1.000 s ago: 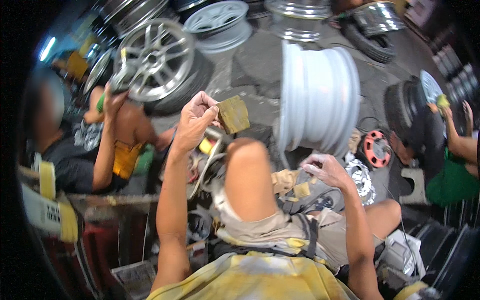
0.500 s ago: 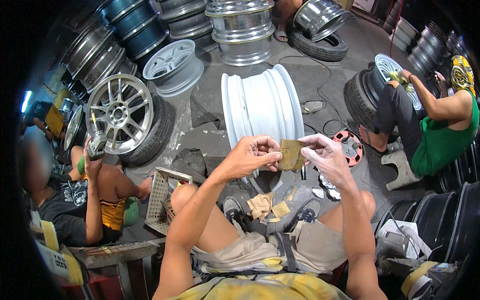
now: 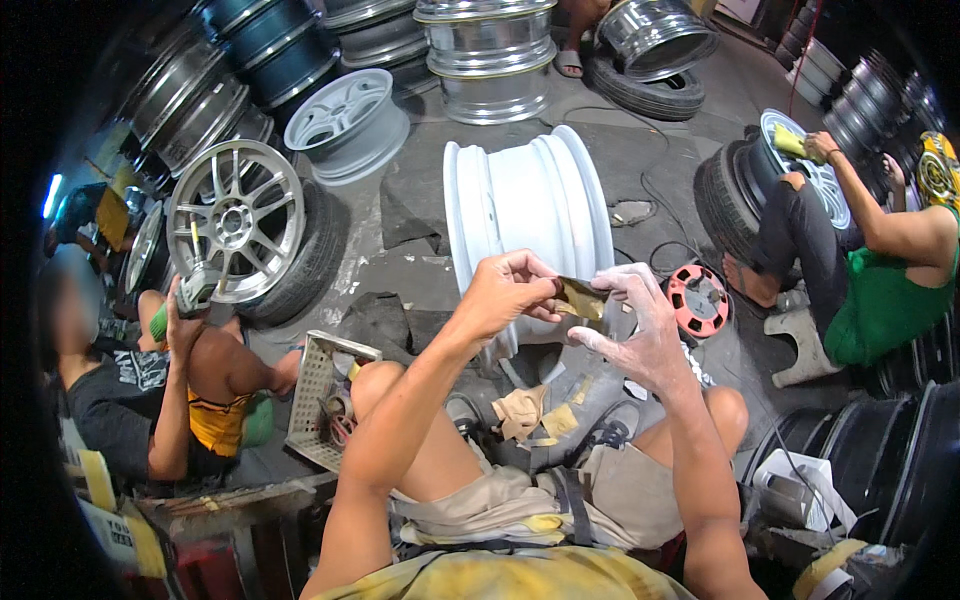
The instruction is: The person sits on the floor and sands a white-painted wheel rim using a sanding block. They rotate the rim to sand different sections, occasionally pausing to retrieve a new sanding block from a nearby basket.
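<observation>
A small, creased, yellow-brown piece of sandpaper (image 3: 582, 300) is pinched at its left end between the thumb and fingers of my left hand (image 3: 515, 295). My right hand (image 3: 640, 320), dusted with white powder, is at the sheet's right end. Its fingertips lie against or just behind that edge, and its thumb stands apart below. Just beyond both hands a pale, white-grey wheel rim (image 3: 525, 205) rests on its side on the floor, its near part partly hidden by my hands.
Torn paper scraps (image 3: 522, 410) lie between my shoes. A tool basket (image 3: 318, 400) is at left and a red reel (image 3: 698, 300) at right. One person (image 3: 120, 400) sits left holding a power tool; another (image 3: 890, 260) works on a rim at right. Stacked rims (image 3: 490, 70) stand behind.
The sandpaper has tilted from facing me to a slanted, bent position. My right thumb has come off it and spread downward. My left hand keeps its pinch, slightly higher.
</observation>
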`<state>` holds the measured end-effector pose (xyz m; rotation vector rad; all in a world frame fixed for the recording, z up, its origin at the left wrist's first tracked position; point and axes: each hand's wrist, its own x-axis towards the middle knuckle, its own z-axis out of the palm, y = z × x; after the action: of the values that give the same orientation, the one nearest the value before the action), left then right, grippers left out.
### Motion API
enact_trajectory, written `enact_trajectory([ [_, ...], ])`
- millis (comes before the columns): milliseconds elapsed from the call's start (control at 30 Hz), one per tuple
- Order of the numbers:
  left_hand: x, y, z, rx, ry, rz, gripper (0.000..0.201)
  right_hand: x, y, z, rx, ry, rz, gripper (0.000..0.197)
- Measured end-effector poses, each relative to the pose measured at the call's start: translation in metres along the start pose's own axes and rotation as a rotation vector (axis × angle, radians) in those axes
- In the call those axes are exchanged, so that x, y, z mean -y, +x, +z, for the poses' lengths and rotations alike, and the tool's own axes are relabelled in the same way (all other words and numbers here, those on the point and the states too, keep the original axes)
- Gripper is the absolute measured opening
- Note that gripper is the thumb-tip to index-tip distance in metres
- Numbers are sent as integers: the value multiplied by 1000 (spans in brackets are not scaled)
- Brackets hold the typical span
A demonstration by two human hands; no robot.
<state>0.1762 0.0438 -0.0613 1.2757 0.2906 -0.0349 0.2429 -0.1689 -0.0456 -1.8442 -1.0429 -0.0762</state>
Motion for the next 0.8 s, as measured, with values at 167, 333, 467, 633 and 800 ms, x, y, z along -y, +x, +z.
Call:
enact_trajectory([
  [167, -6, 1, -4, 63, -138, -33, 12, 0, 5, 10, -100, -8, 36, 32],
  [333, -22, -4, 2, 128, -61, 78, 33, -4, 7, 16, -181, 547, 484, 14],
  [467, -14, -4, 8, 49, -29, 151, 35, -4, 9, 19, -186, 622, 480, 13],
  [633, -15, -8, 13, -3, 19, 184, 32, 5, 12, 21, -195, 620, 440, 15],
  [800, -13, -7, 8, 14, 27, 201, 27, -2, 10, 27, -197, 538, 428, 16],
])
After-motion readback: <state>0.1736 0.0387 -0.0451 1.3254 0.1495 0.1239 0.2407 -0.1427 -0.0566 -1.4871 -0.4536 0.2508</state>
